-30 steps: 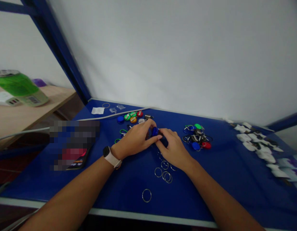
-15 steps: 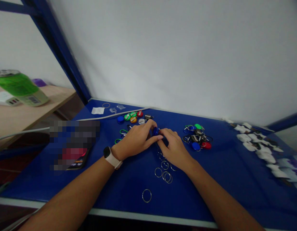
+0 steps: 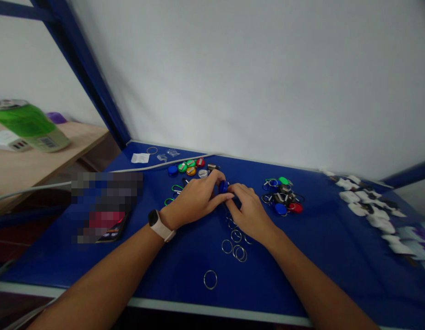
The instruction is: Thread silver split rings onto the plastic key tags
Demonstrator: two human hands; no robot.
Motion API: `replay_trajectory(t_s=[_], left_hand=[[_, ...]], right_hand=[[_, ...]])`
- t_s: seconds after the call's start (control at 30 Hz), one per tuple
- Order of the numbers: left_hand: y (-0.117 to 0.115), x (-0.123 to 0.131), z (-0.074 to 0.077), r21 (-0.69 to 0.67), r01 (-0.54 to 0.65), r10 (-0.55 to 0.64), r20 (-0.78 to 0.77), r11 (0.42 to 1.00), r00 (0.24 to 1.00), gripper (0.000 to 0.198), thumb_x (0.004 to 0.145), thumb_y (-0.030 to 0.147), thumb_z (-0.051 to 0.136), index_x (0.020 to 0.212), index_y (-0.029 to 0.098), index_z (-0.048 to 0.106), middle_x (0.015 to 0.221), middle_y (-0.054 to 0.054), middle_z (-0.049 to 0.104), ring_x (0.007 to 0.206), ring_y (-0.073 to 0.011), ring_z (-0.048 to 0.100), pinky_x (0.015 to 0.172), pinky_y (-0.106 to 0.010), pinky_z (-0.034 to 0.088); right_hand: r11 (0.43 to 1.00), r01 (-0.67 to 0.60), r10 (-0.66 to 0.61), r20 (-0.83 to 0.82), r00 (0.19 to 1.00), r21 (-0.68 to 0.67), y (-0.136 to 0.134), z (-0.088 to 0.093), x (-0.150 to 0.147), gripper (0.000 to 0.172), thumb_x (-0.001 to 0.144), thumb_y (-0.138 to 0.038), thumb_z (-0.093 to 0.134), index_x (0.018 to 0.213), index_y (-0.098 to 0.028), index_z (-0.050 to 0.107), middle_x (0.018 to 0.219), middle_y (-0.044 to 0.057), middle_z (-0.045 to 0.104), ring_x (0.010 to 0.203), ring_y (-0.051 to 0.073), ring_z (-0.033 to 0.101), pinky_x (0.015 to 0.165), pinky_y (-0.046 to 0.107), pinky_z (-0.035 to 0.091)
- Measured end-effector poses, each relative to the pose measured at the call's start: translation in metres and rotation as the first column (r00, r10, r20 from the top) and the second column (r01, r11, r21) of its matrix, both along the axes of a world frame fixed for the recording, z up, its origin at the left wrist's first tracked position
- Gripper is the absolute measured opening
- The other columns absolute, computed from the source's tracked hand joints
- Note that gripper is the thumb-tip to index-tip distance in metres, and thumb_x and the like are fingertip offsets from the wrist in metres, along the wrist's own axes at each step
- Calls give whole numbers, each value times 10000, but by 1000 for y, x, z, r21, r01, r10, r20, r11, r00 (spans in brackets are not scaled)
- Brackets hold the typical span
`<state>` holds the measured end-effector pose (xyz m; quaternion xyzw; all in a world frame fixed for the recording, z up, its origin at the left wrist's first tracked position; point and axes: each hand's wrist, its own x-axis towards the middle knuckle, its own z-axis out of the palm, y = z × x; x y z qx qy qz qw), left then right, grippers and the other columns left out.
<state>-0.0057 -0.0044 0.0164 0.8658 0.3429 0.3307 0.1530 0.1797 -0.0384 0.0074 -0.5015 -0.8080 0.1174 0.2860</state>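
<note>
ctr frame | L hand (image 3: 195, 201) fingers pinching blue tag (image 3: 223, 186) | R hand (image 3: 250, 215) close, grip can't tell | light, slick: hold by rim

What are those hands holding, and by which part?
A blue plastic key tag, pinched at its edge by the left hand's fingertips; the right hand's hold cannot be told.

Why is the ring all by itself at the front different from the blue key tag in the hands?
The silver ring is a thin metal loop with a hole in the middle, but the blue key tag looks chunkier and colored. The silver ring lies flat on the blue tabletop, away from everything, while the blue key tag is pinched in the fingertips of the left hand. Both are small and round-edged.
</note>
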Motion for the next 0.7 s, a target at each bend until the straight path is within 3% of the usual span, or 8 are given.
replay_trajectory(t_s=[0.7], left_hand=[[-1,0,2,-22,2,-2,-9,1000,1000,337,968,444,548,1132,158,477,870,-53,665,678,-187,657,623,-302,487]], right_hand=[[1000,-4,4,1,1000,0,0,1,0,81,961,-175,481,914,-201,541,953,59,648,914,234,584,800,365,365]])
